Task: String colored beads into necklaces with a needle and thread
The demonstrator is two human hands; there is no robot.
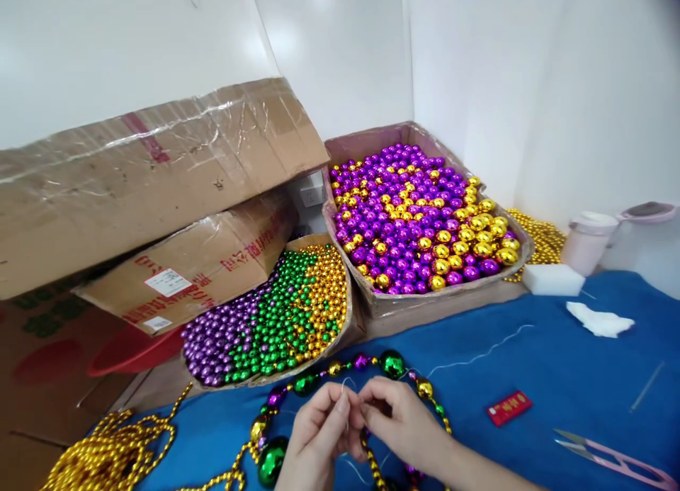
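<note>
My left hand (326, 429) and my right hand (396, 416) meet at the bottom middle, thumbs and fingertips pinched close together. Between them runs a thin white string (348, 383), which loops up over the left fingertips and hangs below. Around both hands lies a bead necklace (304, 385) of green, purple and gold beads in mixed sizes. A large green bead (393, 364) sits just beyond my right hand, another (273, 461) beside my left wrist. From the necklace's far side a loose white thread tail (478, 363) trails right over the blue cloth (446, 399).
A cardboard box (372, 303) of purple and gold beads stands behind, beside a tray (348, 314) of purple, green and gold beads. Gold bead strands (106, 455) lie left. At right are pink snips (616, 459), a red packet (508, 407), white foam (553, 280) and a lidded cup (589, 243).
</note>
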